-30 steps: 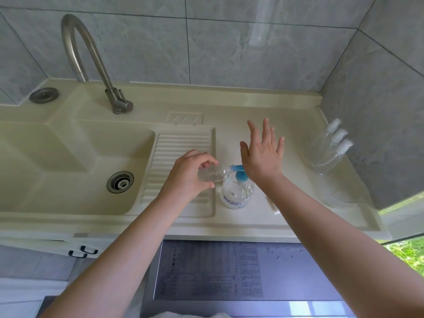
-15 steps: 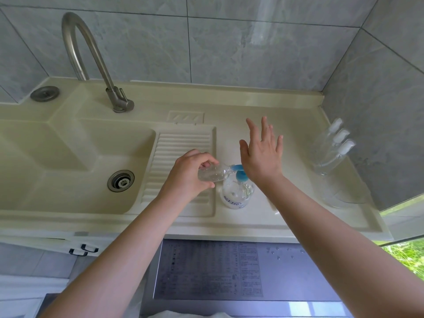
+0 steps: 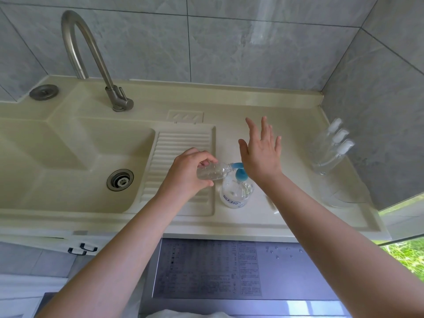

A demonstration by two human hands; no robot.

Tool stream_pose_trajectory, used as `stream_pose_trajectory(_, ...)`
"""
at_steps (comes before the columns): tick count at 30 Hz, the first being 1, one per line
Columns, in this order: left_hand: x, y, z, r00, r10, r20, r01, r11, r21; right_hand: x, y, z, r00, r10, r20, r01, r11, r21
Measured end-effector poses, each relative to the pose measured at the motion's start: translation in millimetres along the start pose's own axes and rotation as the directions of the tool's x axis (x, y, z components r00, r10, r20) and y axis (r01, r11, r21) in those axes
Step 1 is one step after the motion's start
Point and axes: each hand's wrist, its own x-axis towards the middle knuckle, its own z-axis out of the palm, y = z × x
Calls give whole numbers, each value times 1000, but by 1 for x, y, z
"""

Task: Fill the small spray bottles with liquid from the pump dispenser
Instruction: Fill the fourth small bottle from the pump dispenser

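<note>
Head view: mid-fill on one bottle. Left hand point(image 3: 187, 174) has fingers and thumb wrapped round a small clear spray bottle point(image 3: 212, 172), held tipped nearly on its side, mouth up against the blue nozzle of the pump dispenser point(image 3: 237, 188). No cap on that bottle. Looks like some clear liquid with bubbles inside; exact level unreadable.

Right hand point(image 3: 261, 157) sits over the pump head, fingers straight and spread, holding nothing. The heel of the palm appears to be on the pump top, though contact itself is hidden.

Dispenser stands upright on the surface point(image 3: 298, 216), just right of the ribbed drainboard point(image 3: 181, 161). It reads as roughly half full, but that's a guess through clear plastic.

Well right of the dispenser, by the wall: three more spray bottles point(image 3: 330, 148) with white caps on, leaning in a clear holder. Can't tell if they're filled or empty.

Status estimate: at best one bottle partway done. Left to do: finish pumping this one, fit its spray top, then handle any of the three that are empty.
</note>
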Motion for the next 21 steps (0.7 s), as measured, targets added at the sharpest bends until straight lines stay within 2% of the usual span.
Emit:
stream_pose_trajectory(6,2,0,1,1000,6,0,-6,1000,-4,-2,3,7,999,1,46,0,1000,-24)
stream_pose_trajectory(12,1,-1,0,1000,4,2,-4,1000,-15,1,0,-1,1000,18,14,-18,1000,-4)
stream_pose_trajectory(17,1,-1,0,1000,3,-4,-3,1000,-21,-1,0,6,998,11,65,-11,1000,-4)
stream_pose_trajectory(21,1,0,0,1000,-2,4,2,1000,-20,2,0,0,1000,2,25,-1,999,-38)
